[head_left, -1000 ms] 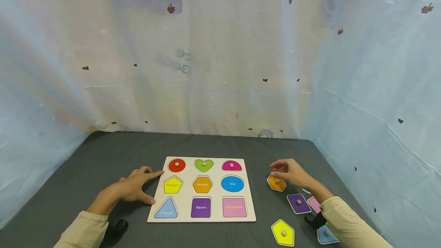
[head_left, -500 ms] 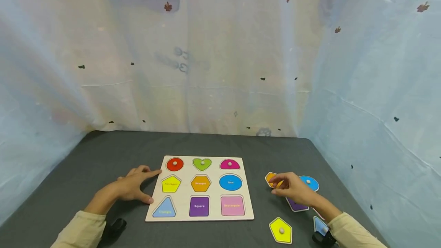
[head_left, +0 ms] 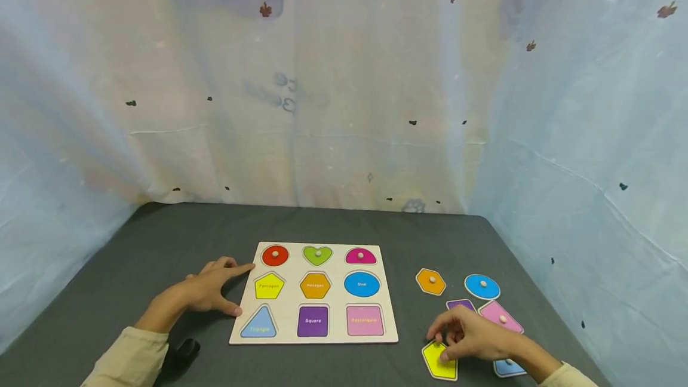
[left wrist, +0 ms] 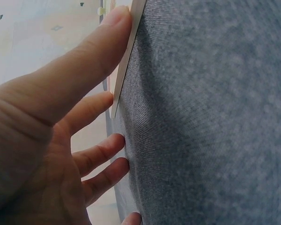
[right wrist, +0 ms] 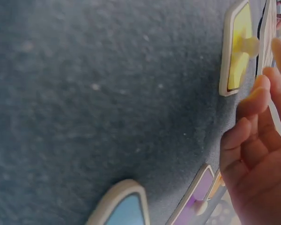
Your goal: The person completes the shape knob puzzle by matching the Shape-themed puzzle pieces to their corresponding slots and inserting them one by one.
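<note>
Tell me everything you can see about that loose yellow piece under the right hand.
The yellow piece is a five-sided tile with a bright yellow face, a thick pale rim and a small rounded knob standing up from it. It looks wooden. It lies flat and face up on the dark grey table, to the right of the board and apart from it. The right hand has its fingertips close to the knob; whether they touch it is unclear.

Printed sheeting (head_left: 349, 76) walls a booth (head_left: 570, 112) (grey table (head_left: 156, 249) inside).
</note>
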`<state>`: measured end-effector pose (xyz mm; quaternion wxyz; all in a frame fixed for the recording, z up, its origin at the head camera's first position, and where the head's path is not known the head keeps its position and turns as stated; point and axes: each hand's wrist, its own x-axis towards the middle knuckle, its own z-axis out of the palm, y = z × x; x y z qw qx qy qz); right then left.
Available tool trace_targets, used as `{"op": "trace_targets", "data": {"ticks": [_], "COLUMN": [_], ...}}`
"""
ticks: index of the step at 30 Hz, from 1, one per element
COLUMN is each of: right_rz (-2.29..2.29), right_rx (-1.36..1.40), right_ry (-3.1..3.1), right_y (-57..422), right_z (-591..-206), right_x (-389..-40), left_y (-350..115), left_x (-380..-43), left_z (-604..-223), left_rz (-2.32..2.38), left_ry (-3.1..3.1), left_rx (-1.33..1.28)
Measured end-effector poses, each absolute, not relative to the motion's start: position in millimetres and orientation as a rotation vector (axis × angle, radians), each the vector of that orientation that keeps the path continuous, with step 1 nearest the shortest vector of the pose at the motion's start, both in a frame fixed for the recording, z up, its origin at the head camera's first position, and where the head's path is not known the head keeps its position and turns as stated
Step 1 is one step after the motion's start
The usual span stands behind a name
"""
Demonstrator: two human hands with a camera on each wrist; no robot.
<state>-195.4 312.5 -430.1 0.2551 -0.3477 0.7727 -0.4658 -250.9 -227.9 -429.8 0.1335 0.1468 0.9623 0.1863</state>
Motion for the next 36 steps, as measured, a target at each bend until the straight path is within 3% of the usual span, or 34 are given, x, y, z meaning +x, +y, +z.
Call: {"op": "trace_targets", "data": {"ticks": [22, 36], "right_rz": [-1.235, -1.247], "right_rx": [-1.070, -0.954], "right_ry": [2.148, 2.339], "right_y": [315, 271], "right_z": [-439, -427], "right_x": [-189, -206], "left_y": [-231, -230], "left_x": [-255, -254], "left_z": [-437, -436], "left_rz": [0.532, 0.551], "left_ry": [2.799, 2.796], "left_rx": [0.411, 0.425]}}
